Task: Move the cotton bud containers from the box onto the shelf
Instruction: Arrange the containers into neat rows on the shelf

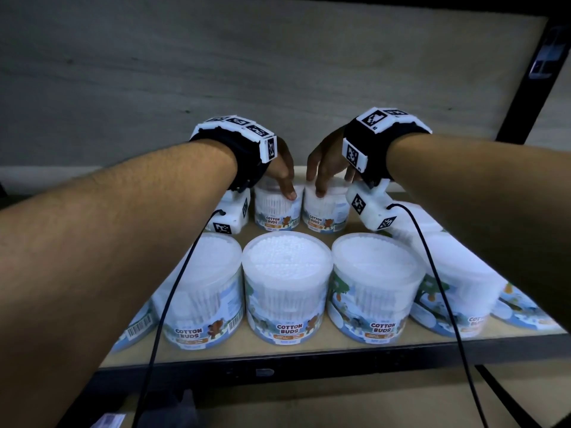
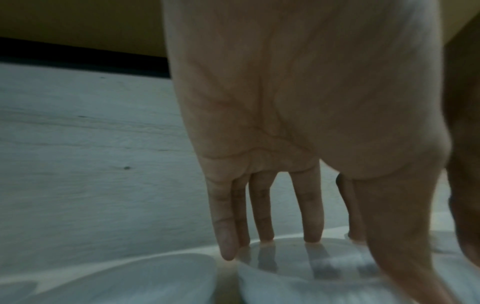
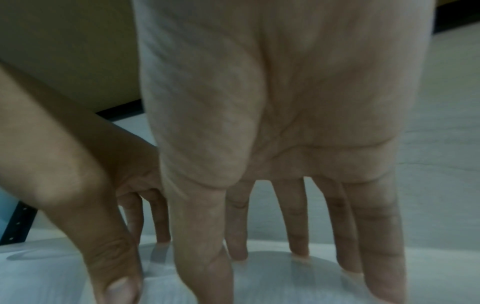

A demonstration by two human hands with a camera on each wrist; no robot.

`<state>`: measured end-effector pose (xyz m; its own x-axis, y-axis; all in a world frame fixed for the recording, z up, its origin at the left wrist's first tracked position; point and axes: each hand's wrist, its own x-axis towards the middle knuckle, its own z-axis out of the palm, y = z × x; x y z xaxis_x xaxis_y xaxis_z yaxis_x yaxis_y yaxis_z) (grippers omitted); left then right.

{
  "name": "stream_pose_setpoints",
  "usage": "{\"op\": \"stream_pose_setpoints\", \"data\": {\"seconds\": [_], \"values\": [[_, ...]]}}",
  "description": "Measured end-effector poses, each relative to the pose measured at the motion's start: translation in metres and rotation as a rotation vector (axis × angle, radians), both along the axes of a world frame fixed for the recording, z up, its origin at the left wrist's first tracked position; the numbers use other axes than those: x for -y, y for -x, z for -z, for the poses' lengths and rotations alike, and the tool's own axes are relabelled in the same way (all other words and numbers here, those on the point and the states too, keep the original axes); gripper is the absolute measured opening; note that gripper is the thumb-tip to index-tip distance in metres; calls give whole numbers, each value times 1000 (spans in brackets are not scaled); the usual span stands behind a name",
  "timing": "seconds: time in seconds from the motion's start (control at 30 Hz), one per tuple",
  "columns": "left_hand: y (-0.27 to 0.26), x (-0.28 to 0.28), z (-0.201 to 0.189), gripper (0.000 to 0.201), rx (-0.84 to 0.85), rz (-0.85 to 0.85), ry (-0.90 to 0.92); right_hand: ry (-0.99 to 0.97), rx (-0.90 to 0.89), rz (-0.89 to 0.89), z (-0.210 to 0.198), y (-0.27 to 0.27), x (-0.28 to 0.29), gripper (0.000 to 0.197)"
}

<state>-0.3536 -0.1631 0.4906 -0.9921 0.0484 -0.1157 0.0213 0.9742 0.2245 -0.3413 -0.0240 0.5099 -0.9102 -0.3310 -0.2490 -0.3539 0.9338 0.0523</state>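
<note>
Two clear cotton bud containers stand side by side in the back row of the shelf (image 1: 278,347). My left hand (image 1: 282,177) grips the left container (image 1: 278,211) from above, thumb on its front rim. My right hand (image 1: 324,171) grips the right container (image 1: 324,216) the same way. In the left wrist view, my left hand (image 2: 337,263) has its fingers (image 2: 265,226) down at the far rim of the lid (image 2: 272,273). In the right wrist view, my right hand (image 3: 259,273) spans its lid (image 3: 272,292), fingertips (image 3: 298,244) at the rim. The box is out of view.
A front row of several larger-looking cotton bud containers (image 1: 285,285) stands along the shelf's front edge, under my forearms. A black upright post (image 1: 525,88) rises at the right. The wooden back wall (image 1: 247,72) sits close behind the back row. Wrist cables (image 1: 173,288) hang over the front containers.
</note>
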Motion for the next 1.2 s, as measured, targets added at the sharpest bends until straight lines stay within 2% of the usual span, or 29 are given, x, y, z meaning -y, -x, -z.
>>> {"op": "stream_pose_setpoints", "data": {"seconds": [0.13, 0.3, 0.53, 0.7, 0.9, 1.2], "values": [[-3, -4, 1, 58, -2, -13, 20, 55, -6, -20, 1, 6, -9, 59], [2, -3, 3, 52, -39, -21, 1, 97, 89, 4, 3, 15, -7, 58], [5, -5, 4, 56, -18, -48, -20, 65, 106, 12, 1, 14, -5, 58], [6, -4, 3, 59, 7, -63, -39, 121, 102, -8, 4, 12, -8, 57], [8, -7, 5, 68, 48, -104, -11, 180, 75, -22, 2, 1, -13, 50], [-15, -15, -2, 67, 39, -82, 98, 193, 94, -33, -1, -10, -20, 48]]}}
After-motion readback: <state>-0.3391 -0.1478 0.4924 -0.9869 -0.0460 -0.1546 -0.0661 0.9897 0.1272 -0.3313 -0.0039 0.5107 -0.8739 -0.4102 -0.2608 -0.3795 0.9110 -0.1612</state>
